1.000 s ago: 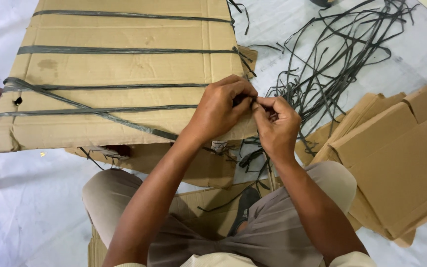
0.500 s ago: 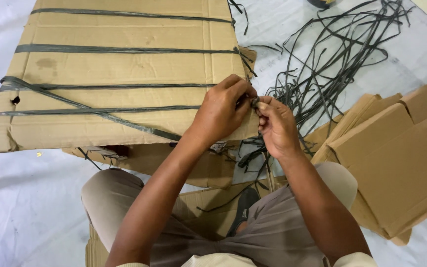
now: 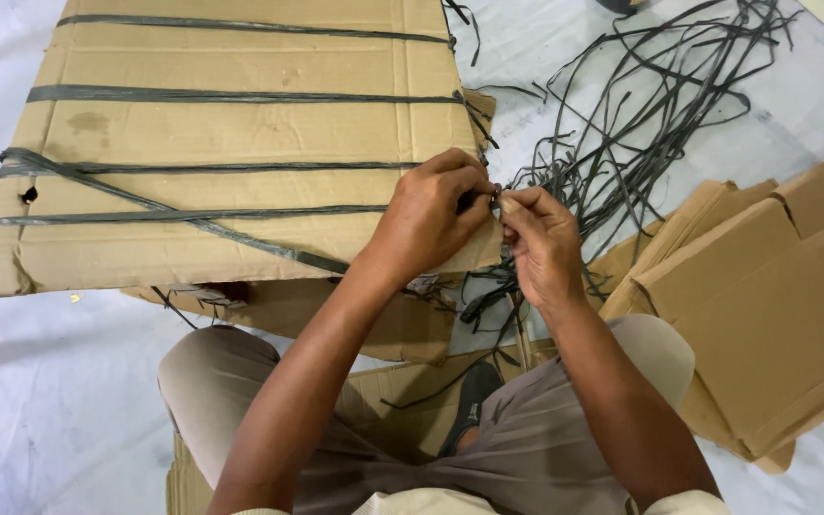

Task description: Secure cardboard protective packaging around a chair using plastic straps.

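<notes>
Both hands, left hand and right hand, pinched a strap end closed at the cardboard bundle edge, mid-tying; tightening probably needed a firm pull.

Both forearms bare, extended forward from the lower edge of view and converging toward a single point ahead of the torso. Left hand palm down, back of hand uppermost, wrist roughly in line with the forearm, fingers curled tightly inward, thumb tucked out of sight beneath them. Right hand close alongside, knuckles turned upward, wrist bent slightly inward, thumb and forefinger pressed together in a pinch at the fingertips. Fingertips of the two hands touching or all but touching. Remaining right fingers folded toward the palm. Seated, with knees spread, clad in light trousers, below the forearms.
</notes>
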